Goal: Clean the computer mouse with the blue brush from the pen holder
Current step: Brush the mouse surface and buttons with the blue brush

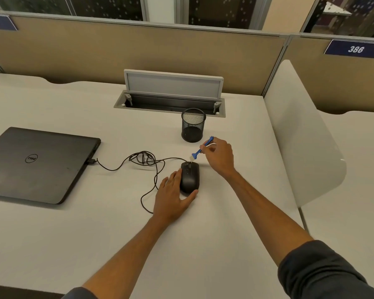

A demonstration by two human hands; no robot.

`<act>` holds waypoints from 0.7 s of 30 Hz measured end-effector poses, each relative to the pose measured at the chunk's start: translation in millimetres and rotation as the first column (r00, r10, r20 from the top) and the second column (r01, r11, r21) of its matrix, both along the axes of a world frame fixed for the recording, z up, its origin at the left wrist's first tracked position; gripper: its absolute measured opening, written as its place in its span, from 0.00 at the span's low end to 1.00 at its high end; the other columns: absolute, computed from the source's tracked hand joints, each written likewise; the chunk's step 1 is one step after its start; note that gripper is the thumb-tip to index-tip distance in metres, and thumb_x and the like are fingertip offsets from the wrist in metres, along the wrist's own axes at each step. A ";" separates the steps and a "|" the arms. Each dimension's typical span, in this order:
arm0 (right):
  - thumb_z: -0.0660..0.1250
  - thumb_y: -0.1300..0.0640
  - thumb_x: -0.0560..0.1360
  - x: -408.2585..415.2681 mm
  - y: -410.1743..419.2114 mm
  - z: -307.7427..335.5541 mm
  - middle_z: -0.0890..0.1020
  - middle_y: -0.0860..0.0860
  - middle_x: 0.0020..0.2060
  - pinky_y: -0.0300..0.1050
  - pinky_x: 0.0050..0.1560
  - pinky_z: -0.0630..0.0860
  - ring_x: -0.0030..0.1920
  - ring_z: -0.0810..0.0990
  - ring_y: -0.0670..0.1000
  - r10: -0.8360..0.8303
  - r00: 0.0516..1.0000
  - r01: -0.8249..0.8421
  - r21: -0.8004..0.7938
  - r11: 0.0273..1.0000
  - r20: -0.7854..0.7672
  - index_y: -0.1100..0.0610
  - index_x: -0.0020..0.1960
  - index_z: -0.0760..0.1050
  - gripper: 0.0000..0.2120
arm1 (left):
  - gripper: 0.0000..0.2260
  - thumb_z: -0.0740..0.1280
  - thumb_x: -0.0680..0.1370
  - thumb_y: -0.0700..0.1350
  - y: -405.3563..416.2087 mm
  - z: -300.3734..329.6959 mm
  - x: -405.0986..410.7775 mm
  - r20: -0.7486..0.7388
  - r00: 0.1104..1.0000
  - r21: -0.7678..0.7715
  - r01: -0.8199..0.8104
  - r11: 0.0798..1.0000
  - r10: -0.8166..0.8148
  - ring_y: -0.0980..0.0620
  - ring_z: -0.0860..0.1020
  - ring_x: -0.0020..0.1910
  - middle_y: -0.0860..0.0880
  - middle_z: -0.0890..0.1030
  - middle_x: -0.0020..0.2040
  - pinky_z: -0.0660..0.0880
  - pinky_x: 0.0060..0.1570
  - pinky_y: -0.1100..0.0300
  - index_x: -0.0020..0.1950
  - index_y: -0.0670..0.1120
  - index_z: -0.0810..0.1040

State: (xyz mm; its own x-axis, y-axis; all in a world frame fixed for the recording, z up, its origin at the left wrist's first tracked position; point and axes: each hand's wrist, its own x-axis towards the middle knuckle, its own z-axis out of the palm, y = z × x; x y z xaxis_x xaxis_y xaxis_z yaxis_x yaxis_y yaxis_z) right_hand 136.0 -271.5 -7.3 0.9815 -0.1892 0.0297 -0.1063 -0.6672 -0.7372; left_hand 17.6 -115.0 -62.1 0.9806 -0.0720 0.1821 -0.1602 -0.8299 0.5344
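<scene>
A black wired computer mouse (190,176) lies on the white desk (52,234). My left hand (172,198) grips it, fingers along its left side and thumb at its near right edge. My right hand (220,156) pinches a small blue brush (200,149) by the handle. The brush slants down to the left, its pale bristles just above the mouse's far end, near the scroll wheel. A black mesh pen holder (193,125) stands upright beyond the mouse, and nothing shows inside it.
The mouse cable (146,160) loops left to a closed black laptop (37,165). A cable hatch with a raised lid (173,91) sits behind the holder. A white divider panel (298,134) bounds the desk on the right; beige partitions stand at the back.
</scene>
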 end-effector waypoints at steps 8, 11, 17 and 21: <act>0.70 0.48 0.73 -0.2 -4.7 -3.9 0.84 0.55 0.48 0.48 0.49 0.77 0.48 0.83 0.55 0.003 1.000 -0.003 -0.007 1.000 -0.027 0.59 0.56 0.77 0.17 | 0.36 0.60 0.74 0.66 -0.1 1.7 -1.3 0.005 1.000 -0.016 -0.001 1.000 0.001 0.49 0.66 0.67 0.47 0.68 0.71 0.62 0.68 0.50 0.75 0.46 0.59; 0.69 0.48 0.73 -6.5 -10.0 -5.4 0.84 0.54 0.49 0.46 0.49 0.76 0.47 0.82 0.55 -0.021 0.999 0.019 -0.061 0.998 -0.027 0.59 0.56 0.76 0.18 | 0.36 0.60 0.74 0.66 -0.5 1.6 -1.4 0.016 1.000 -0.026 -0.003 1.000 0.003 0.48 0.66 0.67 0.46 0.68 0.71 0.61 0.69 0.51 0.74 0.46 0.59; 0.70 0.47 0.73 -34.9 -12.0 4.1 0.85 0.51 0.45 0.40 0.44 0.76 0.40 0.80 0.47 0.013 0.992 -0.017 0.029 0.999 0.125 0.56 0.52 0.77 0.14 | 0.41 0.58 0.71 0.70 -1.5 -0.7 -1.1 -0.049 0.999 -0.080 -0.019 0.997 0.015 0.49 0.64 0.69 0.48 0.65 0.73 0.56 0.71 0.51 0.75 0.46 0.56; 0.71 0.49 0.70 -63.1 -10.1 7.1 0.83 0.43 0.38 0.44 0.44 0.81 0.39 0.82 0.43 0.225 0.963 -0.243 0.108 0.964 0.151 0.50 0.44 0.78 0.06 | 0.40 0.57 0.70 0.72 -7.4 -2.0 2.6 -0.123 0.991 -0.166 -0.073 0.983 0.053 0.50 0.64 0.69 0.49 0.67 0.71 0.53 0.72 0.51 0.74 0.48 0.58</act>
State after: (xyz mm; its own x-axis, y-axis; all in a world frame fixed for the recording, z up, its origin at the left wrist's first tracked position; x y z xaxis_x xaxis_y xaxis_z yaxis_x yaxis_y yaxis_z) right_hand 72.9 -281.5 -0.1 0.9870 0.0346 0.1568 0.1488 -0.5633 -0.8128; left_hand 20.2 -122.4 -64.1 0.9975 0.0131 0.0696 -0.0379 -0.7318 0.6805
